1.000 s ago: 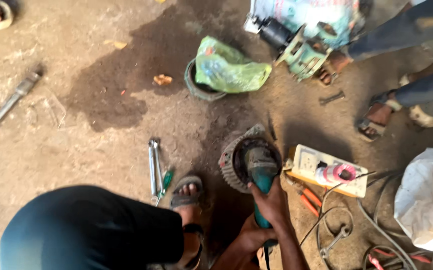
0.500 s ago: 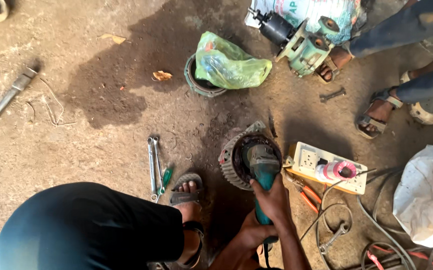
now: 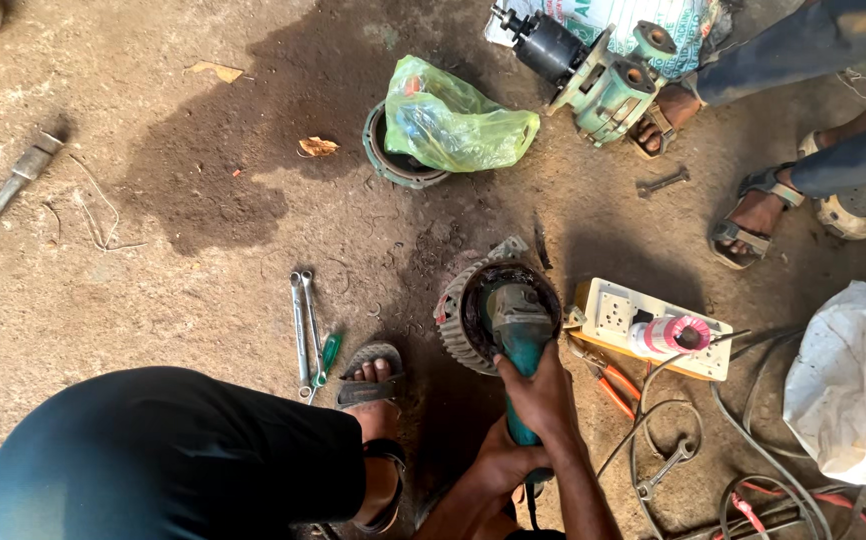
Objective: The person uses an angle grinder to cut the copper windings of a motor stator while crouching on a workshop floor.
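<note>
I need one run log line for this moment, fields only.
left hand: grips grinder rear | right hand: grips angle grinder body | grinder head: inside finned motor housing | nearby: spanners, socket board

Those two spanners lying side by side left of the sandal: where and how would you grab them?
Grip the spanners mid-shaft, from above, fingers closing across the width. They lie flat on the ground, parallel and nearly touching, long axis running toward the sandal side; the green screwdriver crowds their lower right.

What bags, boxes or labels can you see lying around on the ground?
Green plastic bag: crumpled, see-through, top middle, over a round metal ring.
Printed sack: white with green markings, top edge, under the green pump.
White bag: wrinkled, right edge.
Socket box: flat, cream and yellow, right of the grinder, pink tape roll on it.
</note>
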